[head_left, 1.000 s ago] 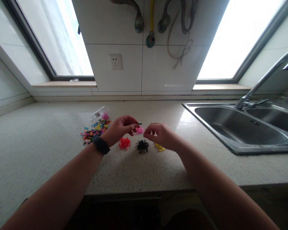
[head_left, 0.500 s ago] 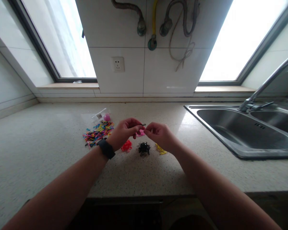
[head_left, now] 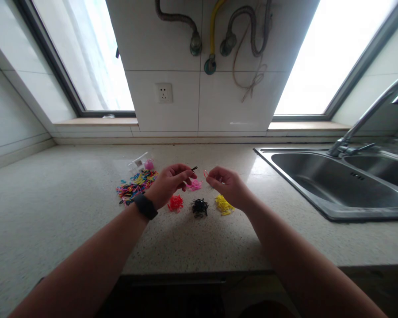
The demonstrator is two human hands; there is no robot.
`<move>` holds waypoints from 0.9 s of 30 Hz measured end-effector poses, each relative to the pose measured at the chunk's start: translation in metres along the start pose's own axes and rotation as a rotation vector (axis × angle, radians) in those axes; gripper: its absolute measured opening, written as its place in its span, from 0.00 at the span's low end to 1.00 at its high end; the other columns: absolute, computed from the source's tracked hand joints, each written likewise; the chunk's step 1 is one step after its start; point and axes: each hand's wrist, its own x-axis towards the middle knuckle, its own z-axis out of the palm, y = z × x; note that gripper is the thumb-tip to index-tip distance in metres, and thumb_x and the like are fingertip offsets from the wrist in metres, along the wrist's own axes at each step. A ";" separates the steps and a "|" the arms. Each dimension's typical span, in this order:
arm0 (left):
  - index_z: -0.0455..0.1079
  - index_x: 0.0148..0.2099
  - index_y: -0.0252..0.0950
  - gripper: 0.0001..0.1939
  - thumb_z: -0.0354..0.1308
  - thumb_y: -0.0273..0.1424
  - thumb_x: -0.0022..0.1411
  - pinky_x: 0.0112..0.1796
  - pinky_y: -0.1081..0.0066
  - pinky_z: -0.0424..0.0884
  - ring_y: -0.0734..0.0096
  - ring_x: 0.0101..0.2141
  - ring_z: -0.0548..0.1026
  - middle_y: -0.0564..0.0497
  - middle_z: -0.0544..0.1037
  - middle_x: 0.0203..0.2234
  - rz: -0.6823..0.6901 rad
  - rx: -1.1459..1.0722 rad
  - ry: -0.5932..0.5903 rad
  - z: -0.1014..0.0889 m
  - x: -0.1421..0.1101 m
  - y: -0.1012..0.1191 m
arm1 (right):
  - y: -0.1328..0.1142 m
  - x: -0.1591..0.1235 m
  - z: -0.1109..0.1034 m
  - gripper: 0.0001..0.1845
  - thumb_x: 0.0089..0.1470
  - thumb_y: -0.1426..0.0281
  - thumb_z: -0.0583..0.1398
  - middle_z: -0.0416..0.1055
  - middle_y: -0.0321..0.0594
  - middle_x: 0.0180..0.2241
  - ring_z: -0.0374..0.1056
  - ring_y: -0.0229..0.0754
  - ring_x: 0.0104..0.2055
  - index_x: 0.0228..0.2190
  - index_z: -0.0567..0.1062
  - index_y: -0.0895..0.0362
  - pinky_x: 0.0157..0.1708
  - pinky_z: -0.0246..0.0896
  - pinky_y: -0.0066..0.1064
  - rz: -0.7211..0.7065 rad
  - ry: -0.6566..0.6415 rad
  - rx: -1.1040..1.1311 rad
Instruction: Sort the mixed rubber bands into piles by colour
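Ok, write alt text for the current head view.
The left hand holds a black loop, the right hand a reddish loop, above a counter. Nearby lie a pink pile, red pile, black pile, yellow pile and mixed-colour pile; a sink is at the right.

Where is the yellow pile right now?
In the head view, the yellow pile lies on the counter, right of the black pile and on the near side of the right hand.
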 end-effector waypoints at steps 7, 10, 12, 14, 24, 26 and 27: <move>0.71 0.39 0.32 0.12 0.64 0.36 0.61 0.26 0.77 0.67 0.77 0.28 0.73 0.47 0.80 0.33 0.006 0.032 -0.004 -0.002 0.000 0.002 | 0.002 0.001 -0.004 0.08 0.54 0.66 0.62 0.61 0.31 0.22 0.52 0.33 0.23 0.27 0.71 0.56 0.22 0.46 0.30 -0.004 0.009 0.033; 0.72 0.38 0.32 0.12 0.64 0.37 0.61 0.25 0.77 0.67 0.77 0.27 0.73 0.47 0.79 0.33 0.016 0.031 0.015 -0.004 0.000 0.003 | 0.005 0.001 -0.007 0.08 0.54 0.66 0.62 0.61 0.31 0.21 0.51 0.33 0.23 0.27 0.71 0.56 0.22 0.46 0.30 -0.004 0.030 0.029; 0.72 0.38 0.32 0.12 0.64 0.37 0.61 0.25 0.77 0.67 0.77 0.27 0.72 0.47 0.79 0.32 0.024 0.024 0.032 -0.007 0.000 0.004 | 0.007 0.002 -0.009 0.08 0.54 0.66 0.62 0.61 0.31 0.21 0.52 0.33 0.23 0.27 0.71 0.56 0.22 0.46 0.30 -0.010 0.038 0.030; 0.72 0.38 0.32 0.12 0.64 0.37 0.61 0.25 0.77 0.67 0.77 0.28 0.72 0.48 0.79 0.32 0.029 0.016 0.053 -0.010 0.001 0.005 | 0.008 0.002 -0.011 0.09 0.54 0.65 0.62 0.62 0.31 0.21 0.52 0.33 0.23 0.27 0.71 0.56 0.22 0.46 0.30 -0.014 0.046 0.032; 0.74 0.37 0.33 0.11 0.68 0.35 0.57 0.25 0.79 0.66 0.78 0.28 0.72 0.49 0.79 0.31 0.067 0.014 0.137 -0.022 0.002 0.010 | 0.008 0.002 -0.014 0.09 0.54 0.65 0.62 0.61 0.31 0.22 0.53 0.33 0.24 0.26 0.70 0.55 0.22 0.47 0.31 -0.011 0.054 0.090; 0.74 0.37 0.33 0.10 0.68 0.34 0.56 0.25 0.79 0.66 0.78 0.28 0.72 0.49 0.79 0.31 0.069 0.007 0.148 -0.024 0.002 0.011 | 0.008 0.002 -0.014 0.09 0.54 0.65 0.62 0.61 0.31 0.22 0.52 0.34 0.24 0.26 0.70 0.55 0.22 0.46 0.31 -0.017 0.047 0.096; 0.74 0.37 0.34 0.10 0.68 0.34 0.56 0.25 0.79 0.66 0.78 0.28 0.72 0.49 0.79 0.31 0.072 0.003 0.153 -0.024 0.002 0.011 | 0.008 0.002 -0.014 0.09 0.55 0.65 0.62 0.61 0.31 0.22 0.52 0.34 0.24 0.26 0.70 0.55 0.22 0.46 0.31 -0.020 0.046 0.098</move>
